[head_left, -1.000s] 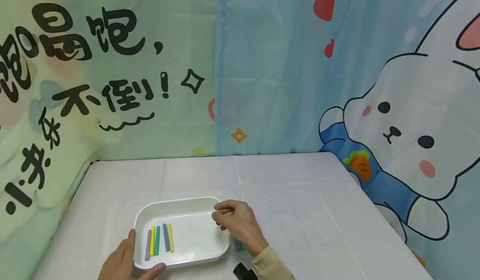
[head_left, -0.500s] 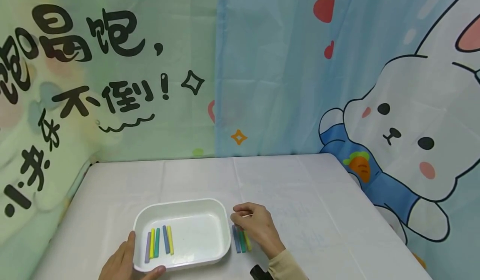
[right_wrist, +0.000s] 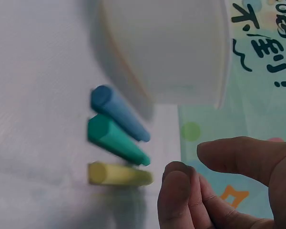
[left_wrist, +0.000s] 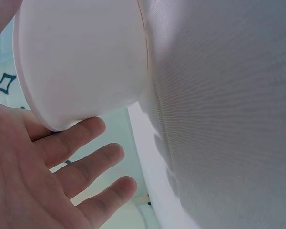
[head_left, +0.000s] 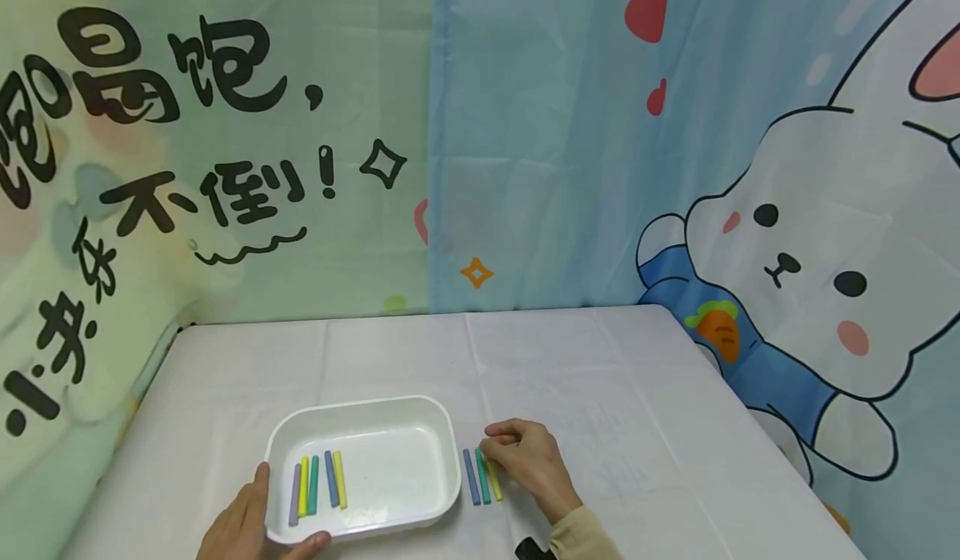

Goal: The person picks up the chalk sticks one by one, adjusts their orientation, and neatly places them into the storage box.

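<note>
My left hand (head_left: 240, 514) rests at the near left corner of a white tray (head_left: 397, 477), its thumb along the near rim. In the left wrist view its fingers (left_wrist: 93, 167) are spread and fairly straight, the upper one touching the tray wall (left_wrist: 81, 62). Right of the tray lie a blue stick (right_wrist: 119, 112), a green stick (right_wrist: 117, 138) and a yellow stick (right_wrist: 121, 174), crayon-like with angular ends. My right hand (head_left: 528, 460) hovers at the far end of the yellow stick. A gap shows between its thumb (right_wrist: 238, 153) and bent fingers, which hold nothing.
Several similar sticks stand in a row in the tray's left half, among them a purple stick (head_left: 295, 495) and another blue stick (head_left: 332, 478). A white cloth covers the table (head_left: 600, 393). Printed curtains (head_left: 540, 168) hang behind it.
My right hand has moved right, from over the tray's right rim to the loose sticks beside it, baring them to view. The left hand and tray have stayed put.
</note>
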`<state>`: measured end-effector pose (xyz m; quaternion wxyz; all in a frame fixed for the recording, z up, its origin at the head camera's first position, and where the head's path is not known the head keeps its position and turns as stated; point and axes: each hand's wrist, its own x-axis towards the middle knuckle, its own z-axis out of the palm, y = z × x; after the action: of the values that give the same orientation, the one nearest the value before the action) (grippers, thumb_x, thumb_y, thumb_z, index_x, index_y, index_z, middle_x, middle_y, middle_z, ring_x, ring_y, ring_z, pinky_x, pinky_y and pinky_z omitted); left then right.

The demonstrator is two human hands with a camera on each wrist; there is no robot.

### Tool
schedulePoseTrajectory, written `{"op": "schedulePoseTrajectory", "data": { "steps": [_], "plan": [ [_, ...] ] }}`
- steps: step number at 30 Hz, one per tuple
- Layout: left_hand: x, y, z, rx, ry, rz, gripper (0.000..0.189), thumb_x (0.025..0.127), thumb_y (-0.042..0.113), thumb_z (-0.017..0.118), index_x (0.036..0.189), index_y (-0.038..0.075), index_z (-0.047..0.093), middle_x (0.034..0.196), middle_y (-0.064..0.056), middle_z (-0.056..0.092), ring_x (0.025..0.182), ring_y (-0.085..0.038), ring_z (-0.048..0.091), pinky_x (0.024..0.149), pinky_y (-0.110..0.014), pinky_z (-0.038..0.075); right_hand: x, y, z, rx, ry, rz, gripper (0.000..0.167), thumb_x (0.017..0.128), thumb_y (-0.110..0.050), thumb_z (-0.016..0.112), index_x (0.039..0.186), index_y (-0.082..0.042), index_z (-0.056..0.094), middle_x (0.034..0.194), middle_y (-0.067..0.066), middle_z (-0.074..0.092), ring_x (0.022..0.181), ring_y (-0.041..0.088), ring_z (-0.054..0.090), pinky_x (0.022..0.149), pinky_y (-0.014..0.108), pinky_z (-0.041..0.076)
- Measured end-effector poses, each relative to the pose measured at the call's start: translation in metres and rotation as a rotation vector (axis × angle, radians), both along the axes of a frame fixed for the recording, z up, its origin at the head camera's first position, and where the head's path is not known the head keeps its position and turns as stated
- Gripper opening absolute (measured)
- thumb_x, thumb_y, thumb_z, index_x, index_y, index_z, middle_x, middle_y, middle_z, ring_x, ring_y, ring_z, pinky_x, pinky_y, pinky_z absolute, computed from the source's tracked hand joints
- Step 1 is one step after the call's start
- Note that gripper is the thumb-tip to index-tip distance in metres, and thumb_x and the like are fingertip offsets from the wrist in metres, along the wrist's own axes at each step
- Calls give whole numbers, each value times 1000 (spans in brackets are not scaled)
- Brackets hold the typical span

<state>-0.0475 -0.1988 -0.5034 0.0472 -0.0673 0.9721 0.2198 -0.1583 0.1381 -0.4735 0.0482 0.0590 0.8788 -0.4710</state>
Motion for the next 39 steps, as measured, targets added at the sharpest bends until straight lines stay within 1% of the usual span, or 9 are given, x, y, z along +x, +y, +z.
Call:
{"op": "schedulePoseTrajectory", "data": {
  "steps": [3, 9, 13, 16, 20, 26, 33, 39],
  "plan": [
    [0, 0, 0, 6, 2, 0, 146, 67, 93, 58, 154, -16, 15, 138, -25, 49, 112, -35, 54, 102, -62, 45, 0, 2, -5, 29, 1, 2, 29, 78, -19, 76, 104, -6, 77, 86, -1, 70, 78, 13, 61, 68, 30, 51],
    [1, 0, -1, -1, 16, 1, 145, 67, 92, 59, 154, -16, 16, 137, -25, 49, 110, -33, 54, 101, -61, 46, -1, 7, -10, 82, -3, 16, 25, 79, -19, 77, 101, -6, 76, 82, -2, 69, 76, 12, 61, 67, 30, 51],
    [0, 0, -1, 6, 2, 3, 146, 67, 92, 59, 154, -16, 15, 139, -26, 48, 114, -35, 54, 102, -62, 45, -2, 7, -14, 114, -4, 25, 21, 78, -17, 77, 96, -7, 75, 79, -4, 68, 74, 11, 60, 67, 29, 51],
    [-1, -1, -2, 12, -10, 6, 147, 67, 93, 59, 154, -16, 14, 141, -27, 47, 116, -36, 53, 103, -63, 44, -1, 7, -16, 126, 13, 46, 18, 77, -13, 77, 94, -6, 75, 77, -3, 67, 72, 11, 60, 65, 28, 51],
    [-1, -1, -3, 19, -7, 8, 146, 67, 92, 60, 154, -16, 14, 141, -27, 46, 117, -37, 53, 104, -62, 44, -2, 5, -16, 155, 48, 79, 16, 77, -10, 76, 92, -5, 74, 77, -2, 66, 71, 12, 59, 64, 28, 52],
    [-1, -1, -2, 12, -10, 11, 146, 67, 93, 59, 154, -16, 15, 140, -27, 47, 117, -37, 53, 104, -62, 43, -3, 2, -15, 213, 78, 91, 14, 74, -9, 75, 87, -6, 74, 74, -3, 65, 70, 11, 58, 65, 29, 51],
    [-2, -1, -2, 15, -45, 23, 149, 64, 96, 55, 156, -13, 12, 143, -26, 45, 116, -36, 52, 105, -64, 42, -4, 0, -15, 227, 86, 100, 12, 74, -6, 73, 86, -5, 74, 73, -3, 66, 70, 11, 59, 64, 29, 52],
    [-3, -1, -2, 30, -56, 23, 149, 65, 95, 57, 155, -15, 12, 144, -28, 44, 119, -39, 51, 106, -64, 41, -4, 0, -17, 220, 87, 98, 12, 74, -6, 74, 86, -5, 75, 72, -3, 65, 68, 10, 58, 62, 28, 52]
  ]
}}
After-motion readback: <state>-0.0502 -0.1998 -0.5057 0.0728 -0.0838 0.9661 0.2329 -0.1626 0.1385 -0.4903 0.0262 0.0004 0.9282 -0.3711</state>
